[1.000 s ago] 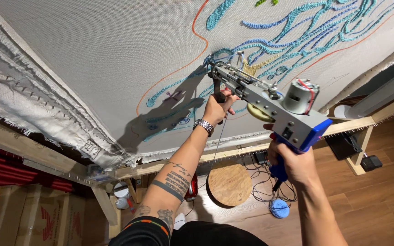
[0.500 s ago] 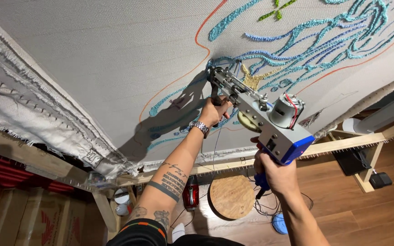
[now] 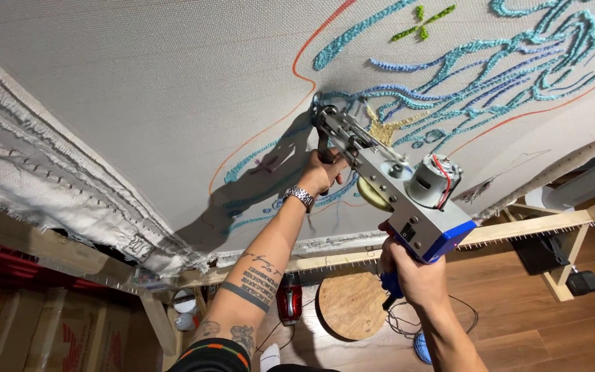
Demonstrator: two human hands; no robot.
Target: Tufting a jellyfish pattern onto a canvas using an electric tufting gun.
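While both hands grip it, tufting gun (image 3: 394, 186) presses its tip into cloth (image 3: 139, 103) | left hand (image 3: 321, 172) closed on front handle | right hand (image 3: 411, 272) closed on blue rear grip | round wooden stool (image 3: 349, 303) below hands

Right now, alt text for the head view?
A person presses a tufting gun against stretched grey cloth on a wooden frame, the left hand on the front grip, the right hand on the blue rear handle. Blue, green and yellow yarn lines cross the cloth above; a round wooden stool stands on the floor below.
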